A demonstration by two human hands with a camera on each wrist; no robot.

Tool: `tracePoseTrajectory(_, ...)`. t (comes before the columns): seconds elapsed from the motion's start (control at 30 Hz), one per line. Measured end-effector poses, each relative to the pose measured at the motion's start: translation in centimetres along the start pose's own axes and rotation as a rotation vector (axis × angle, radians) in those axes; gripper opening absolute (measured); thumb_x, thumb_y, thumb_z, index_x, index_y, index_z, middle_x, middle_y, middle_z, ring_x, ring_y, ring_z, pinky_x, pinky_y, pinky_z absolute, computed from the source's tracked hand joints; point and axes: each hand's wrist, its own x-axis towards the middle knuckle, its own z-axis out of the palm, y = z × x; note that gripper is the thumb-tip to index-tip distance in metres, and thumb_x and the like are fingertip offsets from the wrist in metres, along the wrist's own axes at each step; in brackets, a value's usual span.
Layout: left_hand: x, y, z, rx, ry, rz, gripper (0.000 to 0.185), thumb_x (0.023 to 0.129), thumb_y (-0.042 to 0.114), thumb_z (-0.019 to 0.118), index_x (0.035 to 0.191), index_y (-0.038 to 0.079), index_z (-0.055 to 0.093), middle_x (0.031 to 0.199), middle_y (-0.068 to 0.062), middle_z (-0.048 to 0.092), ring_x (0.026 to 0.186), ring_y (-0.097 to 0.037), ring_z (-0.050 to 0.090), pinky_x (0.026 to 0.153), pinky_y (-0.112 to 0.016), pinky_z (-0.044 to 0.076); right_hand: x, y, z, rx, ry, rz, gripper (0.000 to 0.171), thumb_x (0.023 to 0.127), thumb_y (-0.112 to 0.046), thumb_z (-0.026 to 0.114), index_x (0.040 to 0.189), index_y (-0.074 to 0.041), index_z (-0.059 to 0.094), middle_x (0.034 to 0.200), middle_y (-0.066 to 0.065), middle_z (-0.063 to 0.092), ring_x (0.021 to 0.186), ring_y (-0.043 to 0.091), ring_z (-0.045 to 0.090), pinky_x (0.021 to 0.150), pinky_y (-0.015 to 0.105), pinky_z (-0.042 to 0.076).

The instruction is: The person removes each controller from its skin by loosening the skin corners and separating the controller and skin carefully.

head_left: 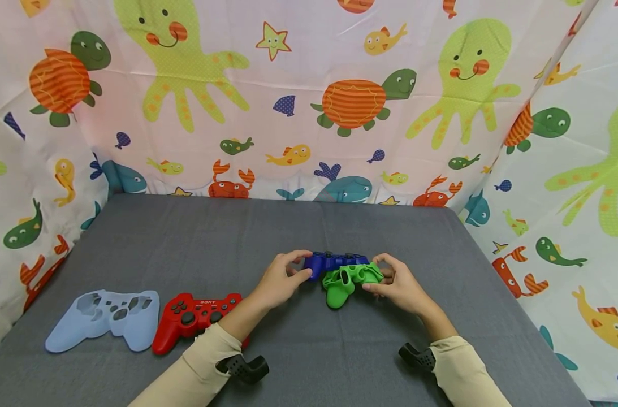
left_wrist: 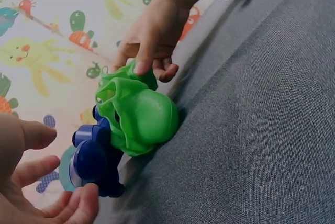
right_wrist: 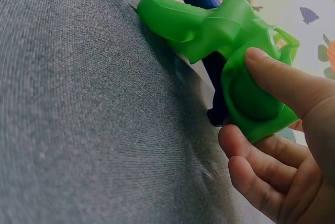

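Observation:
A blue game controller [head_left: 334,261] is at the middle of the grey table, partly covered in front by a crumpled green silicone controller cover [head_left: 340,288]. The right hand [head_left: 400,285] pinches the cover's right end, thumb on its outside and fingers beneath, as the right wrist view shows. One grip of the cover hangs loose at its left. The left hand [head_left: 283,278] is at the controller's left end, thumb and fingers spread around the blue handle [left_wrist: 91,160]. In the left wrist view gaps show between most of these fingers and the handle.
On the table's left lie a pale blue silicone cover [head_left: 105,319] and a red controller [head_left: 186,316], which the left forearm partly hides. Black wrist devices [head_left: 247,368] sit on both sleeves. A curtain printed with sea animals [head_left: 288,85] surrounds the table [head_left: 309,350].

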Motion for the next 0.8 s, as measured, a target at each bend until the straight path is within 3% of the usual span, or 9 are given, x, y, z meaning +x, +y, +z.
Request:
tracePoseTrajectory(0.17, 0.0, -0.1, -0.1, -0.034, -0.115, -0.070, 0.048, 0.102, 0.018, 0.061, 0.148, 0.022, 0.052, 0.140, -0.022, 0.056, 0.077, -0.027, 0.064, 0.064, -0.034, 0.052, 0.0, 0.1, -0.1, -0.002, -0.007, -0.009, 0.046, 0.088, -0.010, 0.078, 0.121, -0.002, 0.047, 0.083, 0.018, 0.072, 0.065, 0.027, 0.070, 0.055, 0.038, 0.053)
tracePoseTrajectory(0.33, 0.0, -0.2, -0.1, -0.055, -0.195, -0.057, 0.055, 0.104, 0.014, 0.056, 0.156, 0.020, 0.040, 0.127, -0.023, 0.063, 0.078, -0.028, 0.066, 0.070, -0.036, 0.055, 0.0, 0.4, -0.1, 0.005, -0.017, -0.022, 0.046, 0.088, -0.011, 0.078, 0.121, -0.002, 0.047, 0.081, 0.013, 0.072, 0.064, 0.027, 0.069, 0.055, 0.038, 0.053)
tracePoseTrajectory(0.57, 0.1, -0.9, 0.0, -0.110, -0.199, -0.074, 0.062, 0.104, 0.012, 0.055, 0.161, 0.017, 0.028, 0.122, -0.022, 0.071, 0.089, -0.029, 0.072, 0.076, -0.033, 0.057, 0.0, 0.5, -0.2, 0.029, -0.046, -0.045, 0.049, 0.086, -0.007, 0.079, 0.120, -0.001, 0.045, 0.072, 0.001, 0.060, 0.056, 0.024, 0.063, 0.052, 0.034, 0.050)
tracePoseTrajectory(0.8, 0.4, -1.4, 0.3, -0.119, -0.166, -0.087, 0.058, 0.102, 0.010, 0.058, 0.156, 0.012, 0.037, 0.111, -0.020, 0.074, 0.082, -0.024, 0.070, 0.073, -0.032, 0.056, -0.1, 0.5, 0.0, 0.019, -0.076, -0.057, 0.053, 0.086, -0.007, 0.080, 0.124, -0.002, 0.043, 0.075, -0.001, 0.057, 0.066, 0.024, 0.069, 0.056, 0.034, 0.052)
